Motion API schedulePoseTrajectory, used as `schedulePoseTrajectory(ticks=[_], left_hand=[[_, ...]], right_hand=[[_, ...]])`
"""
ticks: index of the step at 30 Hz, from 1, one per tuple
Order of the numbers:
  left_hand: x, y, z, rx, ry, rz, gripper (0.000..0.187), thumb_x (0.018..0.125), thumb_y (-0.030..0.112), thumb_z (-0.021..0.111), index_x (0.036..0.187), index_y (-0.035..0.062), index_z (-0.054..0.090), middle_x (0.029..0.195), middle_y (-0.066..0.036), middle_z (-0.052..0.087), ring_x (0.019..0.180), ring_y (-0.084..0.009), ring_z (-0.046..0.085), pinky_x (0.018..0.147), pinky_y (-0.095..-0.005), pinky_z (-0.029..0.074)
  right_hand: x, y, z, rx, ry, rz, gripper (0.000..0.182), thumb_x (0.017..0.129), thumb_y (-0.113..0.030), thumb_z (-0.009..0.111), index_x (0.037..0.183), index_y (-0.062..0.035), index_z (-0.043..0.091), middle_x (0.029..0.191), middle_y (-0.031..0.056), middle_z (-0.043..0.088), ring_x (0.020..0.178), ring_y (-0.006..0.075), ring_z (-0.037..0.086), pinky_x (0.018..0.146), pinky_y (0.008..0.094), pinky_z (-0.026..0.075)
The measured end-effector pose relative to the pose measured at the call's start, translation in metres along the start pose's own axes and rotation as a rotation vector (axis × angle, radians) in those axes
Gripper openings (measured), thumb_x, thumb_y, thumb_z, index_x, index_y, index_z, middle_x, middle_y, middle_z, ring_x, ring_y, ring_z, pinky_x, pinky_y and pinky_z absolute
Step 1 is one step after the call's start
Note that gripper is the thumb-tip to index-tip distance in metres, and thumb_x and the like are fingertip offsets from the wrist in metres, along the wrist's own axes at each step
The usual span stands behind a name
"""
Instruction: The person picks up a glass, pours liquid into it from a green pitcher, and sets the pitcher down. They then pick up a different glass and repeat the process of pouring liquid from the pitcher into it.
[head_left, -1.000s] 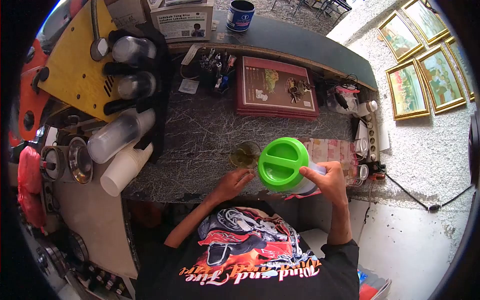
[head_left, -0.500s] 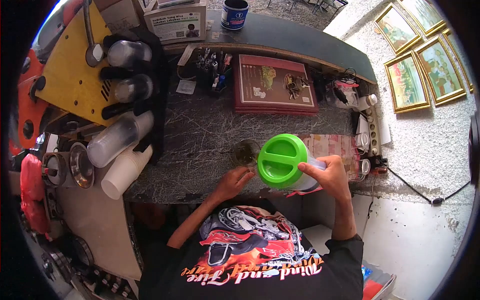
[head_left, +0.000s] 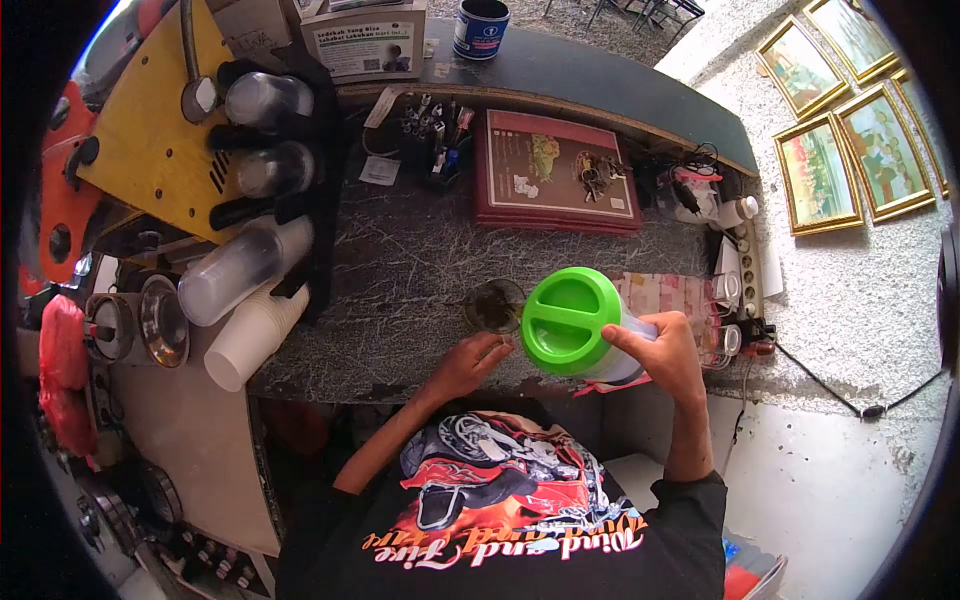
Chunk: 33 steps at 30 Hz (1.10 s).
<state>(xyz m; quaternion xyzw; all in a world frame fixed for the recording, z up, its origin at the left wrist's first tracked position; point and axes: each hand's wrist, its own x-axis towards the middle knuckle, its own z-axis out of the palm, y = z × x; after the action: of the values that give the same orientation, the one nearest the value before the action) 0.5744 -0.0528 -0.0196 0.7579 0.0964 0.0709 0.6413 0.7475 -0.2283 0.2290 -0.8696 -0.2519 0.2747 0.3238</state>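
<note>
Right hand (head_left: 662, 352) clamped on green-lidded jug (head_left: 568, 322), tilted at glass (head_left: 494, 306) on bench (head_left: 400, 260); left hand (head_left: 468, 368) beside glass, grip cannot be told

This looks like a small drinks stall or café counter. Stacks of plastic cups (head_left: 232, 272) and white cups (head_left: 250, 340) sit at nine o'clock; burgundy folders (head_left: 555, 170), like menus, lie on the scratched desk (head_left: 400, 260) at one, below a ledge (head_left: 610, 90). Framed pictures (head_left: 818, 178) hang at two.
</note>
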Motion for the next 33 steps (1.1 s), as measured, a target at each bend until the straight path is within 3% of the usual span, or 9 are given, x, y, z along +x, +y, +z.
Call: schedulePoseTrajectory(ticks=[27, 29, 33], left_hand=[[0.002, 0.004, -0.004, -0.021, -0.029, -0.005, 0.035, 0.1, 0.032, 0.058, 0.114, 0.0006, 0.067, 0.108, -0.019, 0.07, 0.103, -0.0328, 0.068, 0.086, -0.04, 0.052], [0.002, 0.01, -0.006, -0.069, -0.053, -0.073, 0.035, 0.1, 0.031, 0.058, 0.113, 0.0002, 0.068, 0.109, -0.019, 0.07, 0.103, -0.0334, 0.068, 0.087, -0.0403, 0.051], [0.002, 0.009, -0.005, -0.046, -0.016, -0.012, 0.035, 0.1, 0.032, 0.058, 0.113, 0.0001, 0.068, 0.11, -0.02, 0.069, 0.103, -0.0342, 0.067, 0.088, -0.0409, 0.051]], right_hand=[[-0.009, -0.013, -0.003, -0.03, -0.03, 0.033, 0.045, 0.084, -0.039, 0.079, 0.082, 0.0055, 0.075, 0.068, 0.0102, 0.072, 0.062, 0.0123, 0.069, 0.055, 0.0284, 0.051], [-0.008, -0.011, -0.002, -0.024, -0.023, 0.03, 0.045, 0.084, -0.04, 0.079, 0.082, 0.0055, 0.075, 0.068, 0.0103, 0.072, 0.062, 0.0123, 0.069, 0.055, 0.0285, 0.051], [-0.009, -0.009, -0.001, -0.009, -0.021, 0.029, 0.045, 0.084, -0.04, 0.079, 0.082, 0.0054, 0.075, 0.068, 0.0106, 0.072, 0.062, 0.0123, 0.069, 0.055, 0.0285, 0.051]])
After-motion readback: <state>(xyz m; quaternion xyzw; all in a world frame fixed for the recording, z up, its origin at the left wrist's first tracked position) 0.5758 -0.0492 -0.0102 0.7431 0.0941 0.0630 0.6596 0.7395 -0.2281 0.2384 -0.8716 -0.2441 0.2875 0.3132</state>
